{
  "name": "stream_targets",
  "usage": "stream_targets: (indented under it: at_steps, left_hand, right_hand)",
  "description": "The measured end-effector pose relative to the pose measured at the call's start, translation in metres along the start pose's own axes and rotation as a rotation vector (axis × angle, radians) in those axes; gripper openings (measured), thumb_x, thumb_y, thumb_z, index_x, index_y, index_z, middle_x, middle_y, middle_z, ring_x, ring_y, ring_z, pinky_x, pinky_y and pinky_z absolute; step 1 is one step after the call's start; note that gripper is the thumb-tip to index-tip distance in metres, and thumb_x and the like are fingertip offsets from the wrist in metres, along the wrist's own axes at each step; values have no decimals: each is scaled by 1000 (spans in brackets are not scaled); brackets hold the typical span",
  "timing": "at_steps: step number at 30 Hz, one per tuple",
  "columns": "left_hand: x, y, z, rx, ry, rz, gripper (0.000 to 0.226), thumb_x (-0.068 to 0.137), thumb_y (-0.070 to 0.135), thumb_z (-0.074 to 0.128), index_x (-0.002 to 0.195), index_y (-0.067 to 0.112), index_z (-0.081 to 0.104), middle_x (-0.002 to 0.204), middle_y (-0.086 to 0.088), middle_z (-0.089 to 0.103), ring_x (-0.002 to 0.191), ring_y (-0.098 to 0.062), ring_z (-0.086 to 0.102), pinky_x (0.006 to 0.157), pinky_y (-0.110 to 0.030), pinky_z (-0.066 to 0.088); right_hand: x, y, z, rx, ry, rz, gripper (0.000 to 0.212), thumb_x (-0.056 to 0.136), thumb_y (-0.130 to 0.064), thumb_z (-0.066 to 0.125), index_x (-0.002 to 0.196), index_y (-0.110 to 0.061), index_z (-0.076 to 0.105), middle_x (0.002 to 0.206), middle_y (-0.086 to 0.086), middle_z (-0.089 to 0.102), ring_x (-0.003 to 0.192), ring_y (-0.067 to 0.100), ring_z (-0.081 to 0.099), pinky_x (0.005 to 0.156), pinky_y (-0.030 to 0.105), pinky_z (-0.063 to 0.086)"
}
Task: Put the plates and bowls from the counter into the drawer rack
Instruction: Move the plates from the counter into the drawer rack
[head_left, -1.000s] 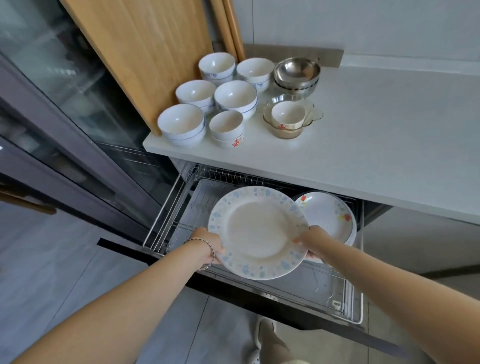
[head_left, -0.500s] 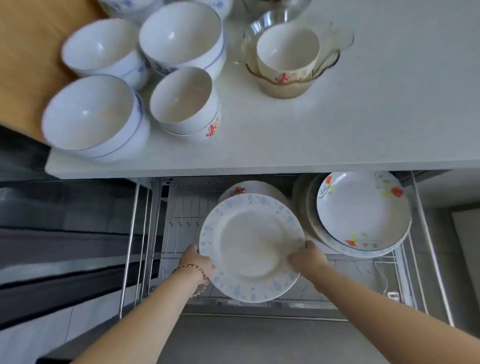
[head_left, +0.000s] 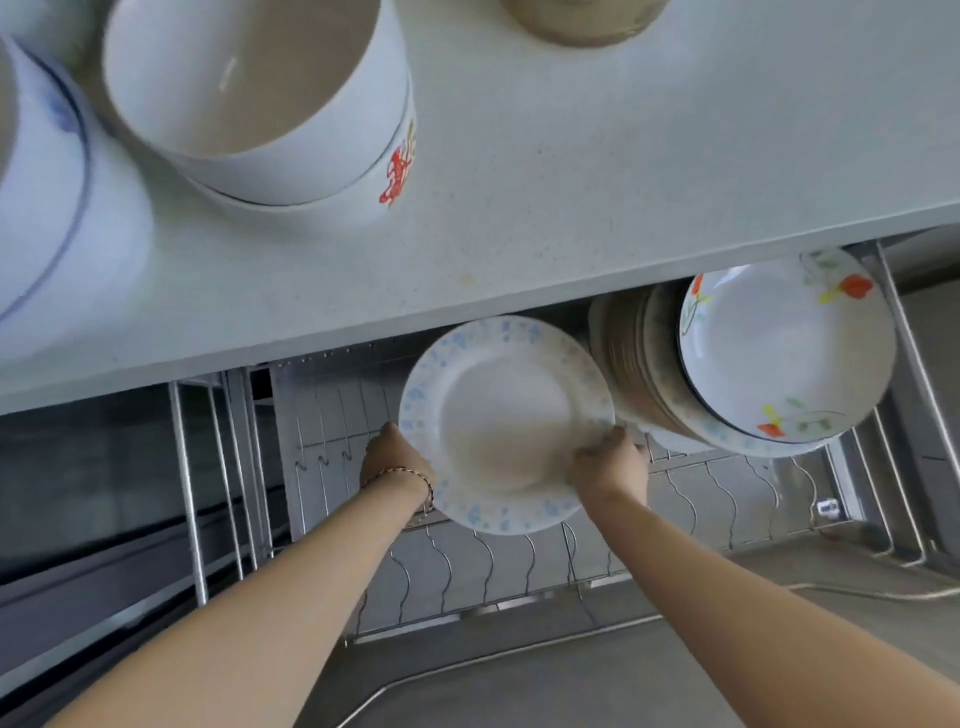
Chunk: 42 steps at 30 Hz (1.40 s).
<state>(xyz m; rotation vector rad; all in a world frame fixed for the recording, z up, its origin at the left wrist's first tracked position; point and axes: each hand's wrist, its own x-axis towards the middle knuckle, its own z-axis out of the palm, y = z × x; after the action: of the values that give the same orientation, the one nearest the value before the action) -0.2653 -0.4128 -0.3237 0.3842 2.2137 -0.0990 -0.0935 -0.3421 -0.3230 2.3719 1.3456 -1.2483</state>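
Both hands on one round white plate with a pale blue speckled rim (head_left: 506, 426), at the centre of the frame, held on edge and tilted over the pulled-out wire drawer rack (head_left: 467, 566). Left hand (head_left: 397, 460) clamped on the plate's left edge, fingers wrapped behind it and hidden, thumb side toward the camera; thin beaded bracelet (head_left: 410, 475) around that wrist. Right hand (head_left: 610, 462) curled on the lower right edge, fingertips (head_left: 605, 441) pressed on the plate's face. Plate's lower rim just above the wavy wire dividers; touching them or not, cannot tell.

Just right of it, in the right centre, a row of upright plates (head_left: 639, 364) already in the rack, fronted by a white dish with orange and green flower print (head_left: 784, 348), very close to the held plate.

Across the upper half, pale speckled white counter (head_left: 597, 171). At top left, a white bowl with a red mark (head_left: 270, 98) nested on another, and a blurred white bowl with a blue line (head_left: 57, 171) at the far left edge. At top centre, the base of a brownish vessel (head_left: 576, 21), cut off by the frame.
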Motion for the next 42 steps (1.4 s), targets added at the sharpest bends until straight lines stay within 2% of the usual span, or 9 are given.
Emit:
stream_targets:
  at_steps: [6, 11, 15, 20, 27, 31, 34, 39, 42]
  left_hand:
    - [-2, -1, 5, -46, 1, 59, 49, 81, 10, 63, 124, 7, 41, 126, -13, 58, 116, -31, 56, 90, -35, 47]
    - [-1, 7, 1, -746, -128, -32, 68, 65, 39, 60, 129, 19, 45, 123, -9, 61, 103, -29, 62, 93, -43, 51]
    - [12, 7, -3, -1061, -328, -159, 47, 95, 47, 39, 129, 17, 49, 114, -6, 57, 99, -21, 54, 87, -38, 43]
    - [25, 14, 0, -1037, -310, -147, 55, 93, 49, 43, 134, 13, 50, 130, -13, 59, 97, -25, 57, 85, -40, 45]
    - [28, 24, 0, -992, -255, -111, 41, 94, 46, 44, 121, 17, 54, 81, -4, 58, 66, -17, 55, 82, -39, 44]
    - [24, 18, 1, -920, -197, -82, 47, 89, 56, 43, 112, 17, 55, 105, -8, 62, 84, -25, 62, 89, -42, 49]
    - [17, 20, 0, -807, -41, -136, 72, 80, 59, 48, 135, 12, 44, 137, -14, 52, 117, -34, 57, 101, -50, 44]
    - [-50, 54, 7, -408, 376, 300, 59, 85, 10, 58, 139, 2, 36, 148, -18, 29, 138, -33, 28, 111, -34, 28]
    - [-82, 91, 28, -431, 192, 558, 55, 88, 10, 55, 140, 5, 35, 148, -13, 28, 138, -26, 30, 112, -29, 28]
  right_hand:
    - [-8, 2, 8, 94, 140, 15, 45, 85, -2, 48, 131, -3, 47, 134, 22, 39, 127, 37, 32, 105, 36, 30]
    - [-3, 9, 15, 264, 23, 168, 54, 86, -14, 53, 138, -7, 38, 131, 20, 48, 122, 36, 45, 104, 39, 38]
    - [0, 15, 19, 489, -146, 263, 32, 87, -18, 50, 117, -8, 46, 93, 8, 55, 92, 28, 54, 96, 47, 49]
    - [8, 25, 21, 508, -191, 216, 36, 90, -24, 51, 122, -7, 44, 96, 8, 54, 94, 28, 55, 98, 51, 47]
    - [14, 33, 25, 559, -206, 215, 37, 91, -25, 51, 121, -6, 44, 82, 2, 52, 93, 28, 54, 97, 53, 47]
    - [13, 32, 17, 547, -244, 223, 43, 90, -24, 53, 127, -4, 44, 89, 4, 56, 96, 28, 56, 99, 49, 48]
    - [16, 34, -4, 645, -296, 270, 62, 85, -27, 61, 138, -5, 37, 116, 13, 59, 104, 30, 61, 100, 45, 48]
    - [29, 53, -67, 894, 18, 350, 79, 85, -10, 63, 149, -11, 16, 119, 15, 57, 95, 22, 55, 106, 40, 42]
    - [39, 65, -110, 1094, 168, 307, 62, 90, -3, 44, 147, -11, 23, 105, 8, 60, 100, 19, 54, 106, 35, 40]
